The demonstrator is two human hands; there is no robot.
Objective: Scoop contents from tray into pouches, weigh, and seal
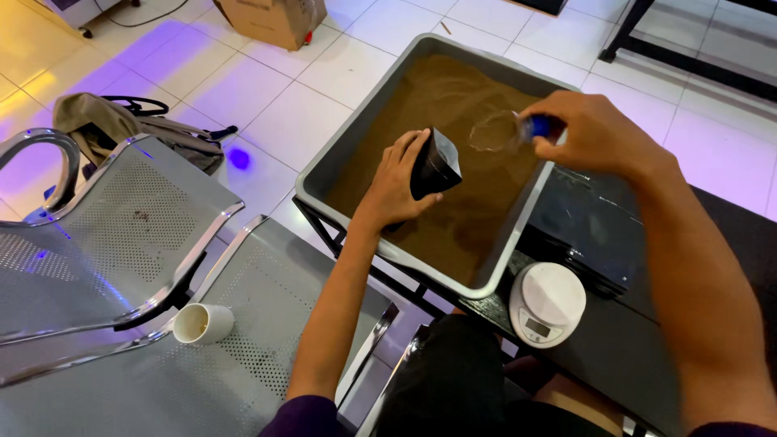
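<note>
My left hand (394,182) grips a small black pouch (435,164) with its mouth open, held over a large grey tray (518,226) filled with brown powder (453,105). My right hand (595,129) holds the blue handle of a clear plastic scoop (498,131) just to the right of the pouch, above the powder. The scoop is blurred, and whether it carries powder cannot be seen.
A small white kitchen scale (546,301) sits on the dark table (664,324) by the tray's near corner. To my left stand perforated metal bench seats (121,210) with a white paper cup (201,323) lying on one. A bag (121,121) and a cardboard box (271,20) are on the tiled floor.
</note>
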